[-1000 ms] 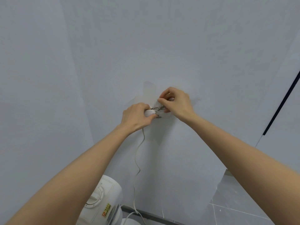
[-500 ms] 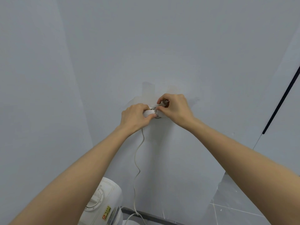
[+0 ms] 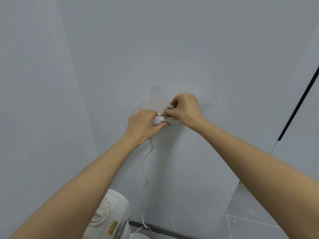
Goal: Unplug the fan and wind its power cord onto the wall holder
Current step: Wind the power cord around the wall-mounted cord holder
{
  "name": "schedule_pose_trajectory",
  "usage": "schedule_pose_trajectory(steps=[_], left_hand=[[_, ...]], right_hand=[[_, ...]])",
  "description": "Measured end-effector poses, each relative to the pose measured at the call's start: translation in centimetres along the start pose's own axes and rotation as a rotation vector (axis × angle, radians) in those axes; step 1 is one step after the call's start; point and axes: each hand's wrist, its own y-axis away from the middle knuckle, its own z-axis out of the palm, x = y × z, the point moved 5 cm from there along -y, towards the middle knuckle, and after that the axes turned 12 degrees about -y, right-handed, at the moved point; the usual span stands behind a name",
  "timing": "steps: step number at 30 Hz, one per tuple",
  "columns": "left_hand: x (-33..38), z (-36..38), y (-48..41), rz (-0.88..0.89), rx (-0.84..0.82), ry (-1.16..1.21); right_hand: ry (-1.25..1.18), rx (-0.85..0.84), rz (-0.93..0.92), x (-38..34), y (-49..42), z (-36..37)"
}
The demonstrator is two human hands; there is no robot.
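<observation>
The left hand [image 3: 144, 125], at the centre of the frame, is closed around a white plug [image 3: 158, 120], thumb beneath it and fingers curled over the top. The right hand [image 3: 185, 109], just right of it and almost touching, pinches the thin cord [image 3: 144, 169] near the plug with fingers bent in; the wall holder under these hands is mostly hidden. From the left hand the cord hangs down the grey wall [image 3: 172, 40] in loose waves to the bottom of the frame. The white fan [image 3: 110, 219] stands at the lower centre-left, beside the cord's lower end.
</observation>
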Motion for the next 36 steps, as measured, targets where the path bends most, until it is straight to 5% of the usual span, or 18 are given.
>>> schedule_pose_trajectory(steps=[17,36], left_hand=[[-1.1,0.2,-0.3,-0.079,0.012,0.236],[0.3,1.1,0.7,0.026,0.353,-0.091]], right_hand=[[-0.153,0.005,-0.002,0.5,0.4,0.6],[-0.104,0.094,-0.073,0.9,0.9,1.4]])
